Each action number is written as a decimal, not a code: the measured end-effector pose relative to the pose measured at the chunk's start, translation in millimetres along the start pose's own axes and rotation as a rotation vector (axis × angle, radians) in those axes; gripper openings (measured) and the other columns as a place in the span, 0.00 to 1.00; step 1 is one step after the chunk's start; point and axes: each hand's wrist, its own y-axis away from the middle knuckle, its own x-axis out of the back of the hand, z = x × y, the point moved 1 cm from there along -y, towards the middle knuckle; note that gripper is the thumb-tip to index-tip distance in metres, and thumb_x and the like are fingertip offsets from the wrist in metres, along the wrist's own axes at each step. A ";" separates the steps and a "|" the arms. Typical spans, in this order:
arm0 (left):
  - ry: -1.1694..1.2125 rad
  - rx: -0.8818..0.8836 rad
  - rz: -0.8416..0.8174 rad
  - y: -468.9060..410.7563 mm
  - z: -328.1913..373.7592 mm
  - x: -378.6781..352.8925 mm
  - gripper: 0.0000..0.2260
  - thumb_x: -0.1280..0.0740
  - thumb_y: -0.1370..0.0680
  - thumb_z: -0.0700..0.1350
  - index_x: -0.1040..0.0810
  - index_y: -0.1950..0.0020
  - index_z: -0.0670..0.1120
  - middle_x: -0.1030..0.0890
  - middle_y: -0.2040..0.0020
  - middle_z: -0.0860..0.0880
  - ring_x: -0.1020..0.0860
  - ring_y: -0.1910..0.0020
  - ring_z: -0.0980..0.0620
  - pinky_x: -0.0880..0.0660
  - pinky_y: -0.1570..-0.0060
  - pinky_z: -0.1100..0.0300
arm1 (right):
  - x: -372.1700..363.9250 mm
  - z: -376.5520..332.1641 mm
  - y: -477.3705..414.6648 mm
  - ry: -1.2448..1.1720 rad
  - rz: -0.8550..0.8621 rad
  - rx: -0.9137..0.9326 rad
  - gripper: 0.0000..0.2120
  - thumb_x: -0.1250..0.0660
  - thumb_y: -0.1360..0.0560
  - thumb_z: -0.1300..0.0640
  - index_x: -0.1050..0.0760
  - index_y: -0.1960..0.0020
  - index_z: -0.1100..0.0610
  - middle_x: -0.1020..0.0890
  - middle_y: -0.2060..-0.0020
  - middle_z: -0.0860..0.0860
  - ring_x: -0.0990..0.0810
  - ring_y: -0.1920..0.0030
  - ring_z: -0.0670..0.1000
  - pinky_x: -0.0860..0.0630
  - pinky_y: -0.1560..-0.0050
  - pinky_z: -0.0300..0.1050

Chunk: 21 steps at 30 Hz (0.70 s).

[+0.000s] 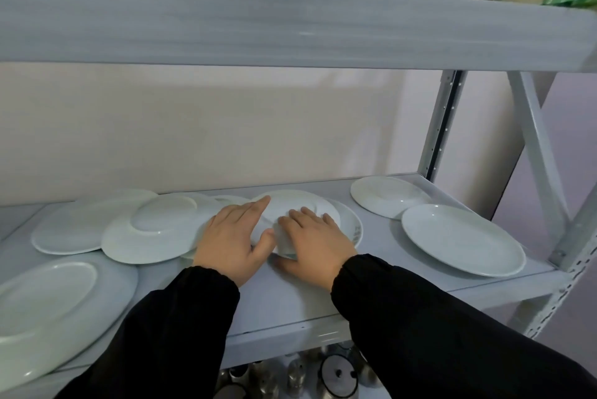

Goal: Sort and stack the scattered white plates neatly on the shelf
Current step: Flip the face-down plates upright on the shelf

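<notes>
The grey metal shelf point(290, 301) carries white plates spread along its length. At the left, the back-left plate point(64, 230) lies partly under an upturned plate point(151, 237), and the corner plate point(48, 308), also upturned, sits nearer the front. The middle heap point(297, 201) is several overlapping plates, with a small bowl point(286, 245) at its front edge. At the right, the near-right plate point(462, 238) overlaps the rim of the far-right plate point(387, 196).

Soft even light; upper shelf point(290, 20) motion-blurred; edges bowed, perhaps wide-angle distortion.
</notes>
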 end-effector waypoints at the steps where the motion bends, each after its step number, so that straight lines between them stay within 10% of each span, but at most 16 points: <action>1: -0.002 0.002 0.002 0.4 0.2 -0.4 0.28 0.47 0.25 0.60 0.31 0.27 0.53 0.23 0.35 0.51 0.27 0.37 0.48 0.32 0.37 0.50 | -0.6 -0.9 0.0 0.018 0.030 0.016 0.30 0.40 0.25 0.36 0.34 0.31 0.54 0.28 0.34 0.52 0.33 0.32 0.56 0.35 0.35 0.58; 7: 0.002 -0.003 0.001 1.8 -2.2 -1.3 0.28 0.49 0.24 0.61 0.32 0.27 0.54 0.23 0.35 0.52 0.28 0.36 0.48 0.32 0.37 0.49 | -1.2 -3.8 2.8 0.064 0.097 0.090 0.20 0.37 0.27 0.43 0.29 0.40 0.54 0.23 0.46 0.50 0.26 0.43 0.55 0.28 0.49 0.54; 15: 0.065 -0.027 0.106 3.0 -2.2 8.5 0.28 0.51 0.22 0.58 0.37 0.24 0.50 0.29 0.28 0.47 0.34 0.30 0.44 0.39 0.30 0.47 | 31.6 18.3 10.1 -0.012 0.090 0.082 0.31 0.44 0.22 0.62 0.48 0.21 0.48 0.36 0.25 0.52 0.33 0.30 0.57 0.31 0.38 0.47; 21: 0.070 -0.032 0.129 7.3 7.6 12.0 0.30 0.48 0.23 0.57 0.44 0.21 0.50 0.36 0.24 0.46 0.40 0.25 0.43 0.43 0.27 0.46 | 83.1 71.9 37.3 -0.306 0.362 -0.160 0.23 0.44 0.18 0.60 0.36 0.25 0.47 0.23 0.35 0.52 0.24 0.40 0.54 0.31 0.44 0.41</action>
